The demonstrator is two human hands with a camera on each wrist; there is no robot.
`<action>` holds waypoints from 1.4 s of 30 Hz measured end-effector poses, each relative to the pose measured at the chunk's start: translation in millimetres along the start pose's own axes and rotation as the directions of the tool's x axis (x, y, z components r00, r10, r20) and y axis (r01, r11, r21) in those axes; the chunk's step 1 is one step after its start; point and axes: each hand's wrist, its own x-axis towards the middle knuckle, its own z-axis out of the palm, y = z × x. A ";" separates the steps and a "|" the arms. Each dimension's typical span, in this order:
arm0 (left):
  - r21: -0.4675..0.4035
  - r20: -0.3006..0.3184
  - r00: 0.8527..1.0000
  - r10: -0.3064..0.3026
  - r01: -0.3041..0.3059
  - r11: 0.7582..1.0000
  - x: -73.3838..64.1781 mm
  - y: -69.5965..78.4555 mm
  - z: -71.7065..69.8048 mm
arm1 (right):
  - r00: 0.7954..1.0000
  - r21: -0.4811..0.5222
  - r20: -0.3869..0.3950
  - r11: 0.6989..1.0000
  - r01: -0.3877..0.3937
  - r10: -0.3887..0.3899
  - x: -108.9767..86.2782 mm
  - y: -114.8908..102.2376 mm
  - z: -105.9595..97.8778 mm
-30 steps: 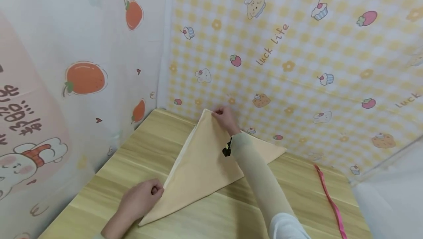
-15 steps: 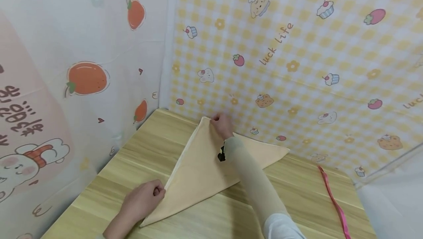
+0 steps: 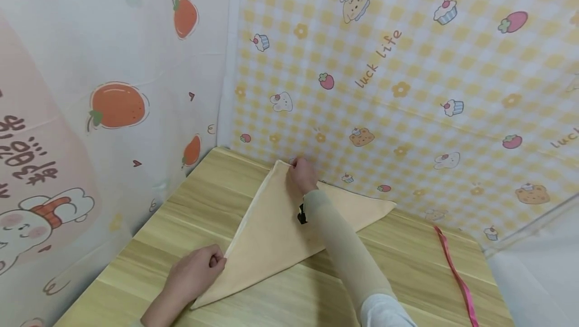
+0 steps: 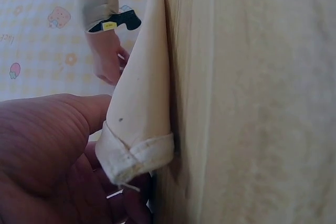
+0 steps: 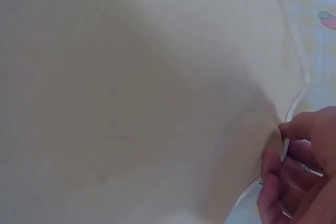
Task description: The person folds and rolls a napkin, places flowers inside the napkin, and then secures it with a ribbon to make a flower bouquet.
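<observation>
A pale peach cloth point(image 3: 271, 236), folded into a triangle with a white hem along its left side, lies on the wooden table. At its near left side my left hand point(image 3: 194, 274) pinches the hemmed edge between thumb and fingers. In the left wrist view the cloth's narrow corner point(image 4: 136, 153) shows a sewn hem and a loose thread beside that hand. My right hand point(image 3: 303, 175) pinches the edge close to the far top corner. In the right wrist view, thumb and fingertips point(image 5: 270, 161) of that hand grip the cloth's rim, which puckers there.
A pink-red ribbon point(image 3: 457, 277) lies along the right side of the wooden table point(image 3: 181, 211). Behind the table stands a yellow checked wall sheet point(image 3: 407, 131), and a white sheet with printed fruit point(image 3: 135, 40) hangs on the left. The cloth's far right corner reaches the back edge.
My right hand has come down and slightly left with the cloth's top corner, which sits lower than a second ago. My left hand keeps its hold on the hem. The view has shifted slightly.
</observation>
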 end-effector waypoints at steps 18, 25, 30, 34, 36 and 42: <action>0.041 -0.006 1.000 0.003 -0.003 0.999 -2.3 5.8 -1.7 | 0.996 -0.122 -0.032 0.989 0.081 -0.085 -12.3 -8.0 3.5; 0.049 0.022 1.000 -0.013 0.012 0.999 -6.6 7.9 -1.0 | 0.950 -0.099 0.161 0.953 0.286 -0.268 -22.1 -10.9 13.6; 0.048 0.040 0.999 -0.017 0.015 0.999 -10.2 7.7 -0.3 | 0.884 -0.102 0.299 0.909 0.404 -0.359 -26.9 -14.1 18.6; 0.053 0.040 0.999 -0.004 0.002 0.999 -12.5 9.2 1.2 | 0.860 -0.139 0.374 0.896 0.422 -0.347 -29.9 -11.1 16.2; 0.054 0.036 0.999 0.011 -0.012 0.998 -15.1 9.1 2.3 | 0.854 -0.154 0.393 0.892 0.426 -0.340 -30.7 -7.8 15.8; 0.063 0.054 0.994 0.092 -0.095 0.993 -24.2 0.9 -0.4 | 0.855 -0.083 0.406 0.919 0.386 -0.323 -39.2 0.5 11.9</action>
